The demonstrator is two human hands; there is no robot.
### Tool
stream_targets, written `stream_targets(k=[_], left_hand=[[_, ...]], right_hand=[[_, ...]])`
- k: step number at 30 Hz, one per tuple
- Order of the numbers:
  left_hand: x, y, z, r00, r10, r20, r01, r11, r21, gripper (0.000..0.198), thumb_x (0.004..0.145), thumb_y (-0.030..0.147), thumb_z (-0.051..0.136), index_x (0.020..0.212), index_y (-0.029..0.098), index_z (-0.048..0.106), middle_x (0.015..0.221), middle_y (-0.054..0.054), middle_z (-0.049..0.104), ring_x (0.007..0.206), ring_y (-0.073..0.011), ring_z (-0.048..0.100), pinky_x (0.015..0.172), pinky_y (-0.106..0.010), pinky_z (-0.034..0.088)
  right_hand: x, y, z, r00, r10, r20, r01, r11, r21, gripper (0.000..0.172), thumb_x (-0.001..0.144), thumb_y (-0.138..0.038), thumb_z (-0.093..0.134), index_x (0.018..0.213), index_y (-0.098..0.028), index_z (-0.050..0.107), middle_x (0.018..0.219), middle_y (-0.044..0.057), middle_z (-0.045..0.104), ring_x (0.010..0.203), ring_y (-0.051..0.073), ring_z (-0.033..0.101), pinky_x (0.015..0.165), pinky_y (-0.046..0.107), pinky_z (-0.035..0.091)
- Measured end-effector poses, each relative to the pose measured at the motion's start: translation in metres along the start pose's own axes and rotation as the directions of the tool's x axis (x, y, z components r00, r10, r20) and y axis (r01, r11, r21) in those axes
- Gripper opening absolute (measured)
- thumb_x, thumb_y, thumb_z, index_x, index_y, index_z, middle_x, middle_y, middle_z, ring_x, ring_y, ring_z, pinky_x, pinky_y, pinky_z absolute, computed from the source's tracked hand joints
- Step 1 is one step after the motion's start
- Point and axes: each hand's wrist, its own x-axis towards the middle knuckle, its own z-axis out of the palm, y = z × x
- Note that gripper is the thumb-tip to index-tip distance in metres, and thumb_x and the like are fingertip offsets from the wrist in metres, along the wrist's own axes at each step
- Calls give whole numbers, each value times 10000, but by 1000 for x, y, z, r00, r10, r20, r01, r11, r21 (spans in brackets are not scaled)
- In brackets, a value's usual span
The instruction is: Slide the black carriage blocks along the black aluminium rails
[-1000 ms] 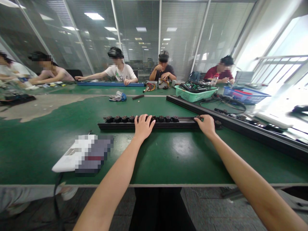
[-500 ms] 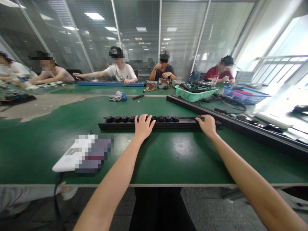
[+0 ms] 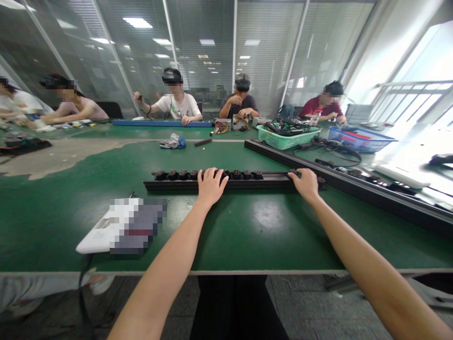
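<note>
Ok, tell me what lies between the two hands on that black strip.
In the head view, only the black strip itself: a few round fittings beside the left hand, then bare rail up to the right hand.

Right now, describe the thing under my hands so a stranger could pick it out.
On the green table, straight ahead, lies a black strip with the left hand and right hand on it. Unlike the longer black rail slanting behind it, it lies crosswise, with dark knobs along its left half.

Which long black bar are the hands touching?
The shorter black bar with round knobs, lying crosswise; the left hand and right hand both rest on it. The longer black rail slants away behind it.
</note>
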Motion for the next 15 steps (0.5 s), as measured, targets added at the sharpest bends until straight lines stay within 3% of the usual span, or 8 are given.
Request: stream_targets(k=[15], left_hand=[[0, 2, -3, 1000, -5, 8, 5, 1000, -6, 468, 1079, 475, 356, 1369, 255, 649, 1427, -121, 621, 1399, -301, 493, 1268, -570, 214]], right_hand=[[1, 2, -5, 1000, 23, -2, -23, 999, -30, 395, 864, -417, 600, 1068, -109, 742, 1177, 234, 700, 1115, 366, 602, 1014, 513, 451]])
